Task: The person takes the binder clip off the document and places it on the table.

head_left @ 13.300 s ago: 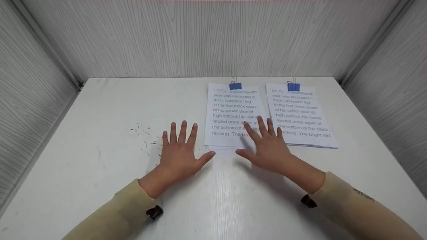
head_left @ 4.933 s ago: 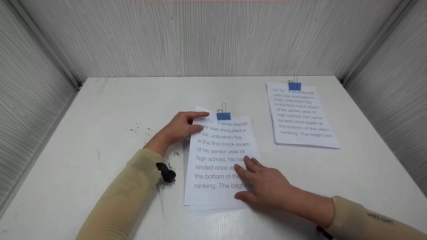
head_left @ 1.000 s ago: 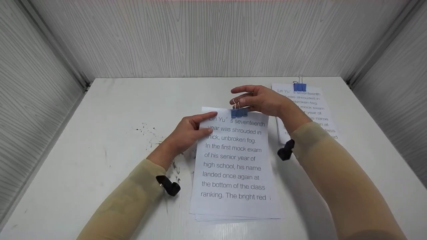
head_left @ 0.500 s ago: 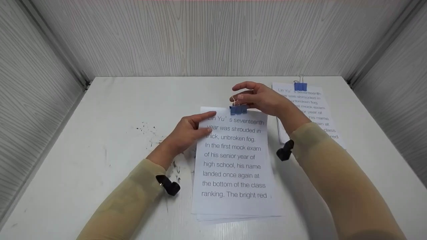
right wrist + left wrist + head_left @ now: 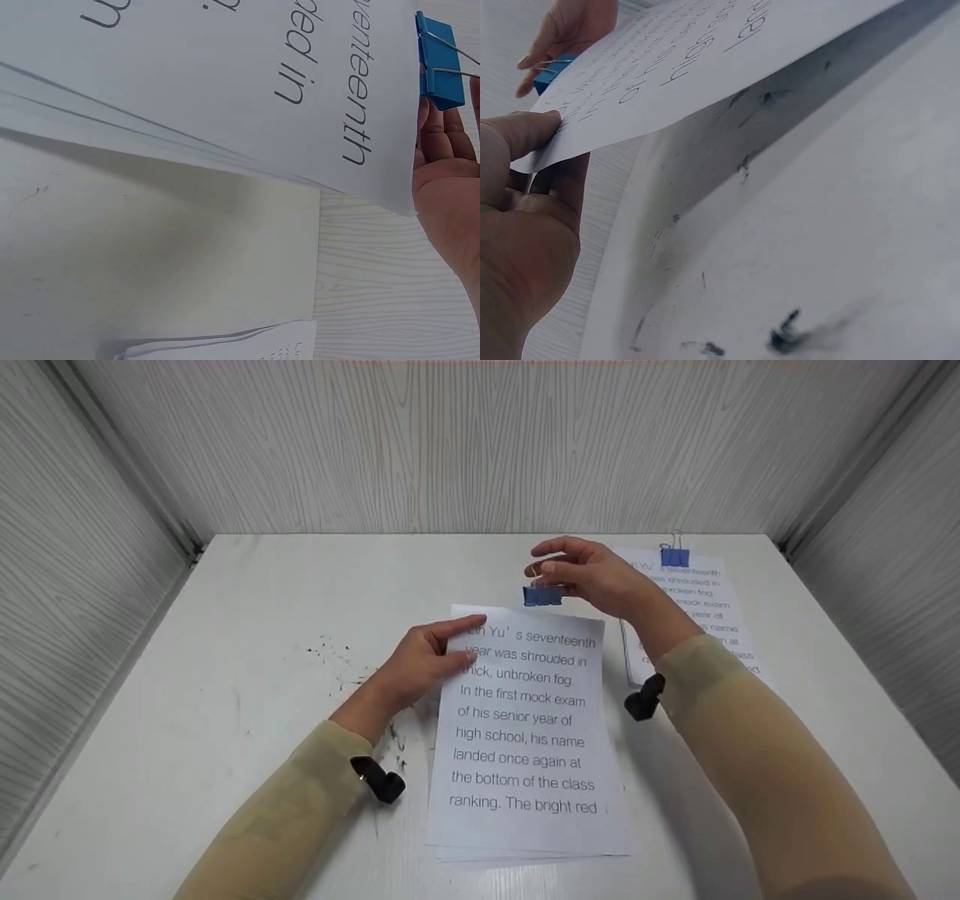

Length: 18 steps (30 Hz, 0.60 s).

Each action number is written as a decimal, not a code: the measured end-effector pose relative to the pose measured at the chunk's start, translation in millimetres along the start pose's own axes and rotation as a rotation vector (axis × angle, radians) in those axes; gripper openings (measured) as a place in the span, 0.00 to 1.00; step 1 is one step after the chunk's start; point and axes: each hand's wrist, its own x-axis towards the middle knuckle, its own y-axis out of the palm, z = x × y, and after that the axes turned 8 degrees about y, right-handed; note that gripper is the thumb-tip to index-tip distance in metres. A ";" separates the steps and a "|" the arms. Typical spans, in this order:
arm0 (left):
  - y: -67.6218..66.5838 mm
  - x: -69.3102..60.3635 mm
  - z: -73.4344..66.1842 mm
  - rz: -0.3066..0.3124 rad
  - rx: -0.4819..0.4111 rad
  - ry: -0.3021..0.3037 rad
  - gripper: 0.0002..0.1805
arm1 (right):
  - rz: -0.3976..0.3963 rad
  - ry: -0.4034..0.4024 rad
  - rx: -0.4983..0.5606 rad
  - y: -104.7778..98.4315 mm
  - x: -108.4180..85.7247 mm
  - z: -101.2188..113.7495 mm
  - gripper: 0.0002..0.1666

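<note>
Clip (image 5: 542, 595) moved off stack (image 5: 525, 720), pinched btwn R fingers (image 5: 559, 570), L fingers (image 5: 461, 625) gripping stack's L edge

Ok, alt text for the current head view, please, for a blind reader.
A person's right hand holds a blue binder clip just past the top edge of a stack of printed sheets, while the left hand grips the stack's upper left side. A second clipped stack lies on the white table, partly behind the right forearm.

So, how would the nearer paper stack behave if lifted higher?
The nearer paper stack may sag: its edge bends in the left wrist view. With the blue clip off, sheets may slide apart; lower ones stick out.
</note>
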 end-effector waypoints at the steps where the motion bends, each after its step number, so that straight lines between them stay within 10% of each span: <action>1: 0.0 -0.1 0.1 0.001 -0.002 0.000 0.30 | -0.001 -0.001 0.000 -0.6 -0.1 -0.3 0.20; 18: -9.5 -2.4 2.5 -0.011 0.007 0.028 0.30 | -0.037 0.007 0.038 -15.1 -7.5 -0.7 0.17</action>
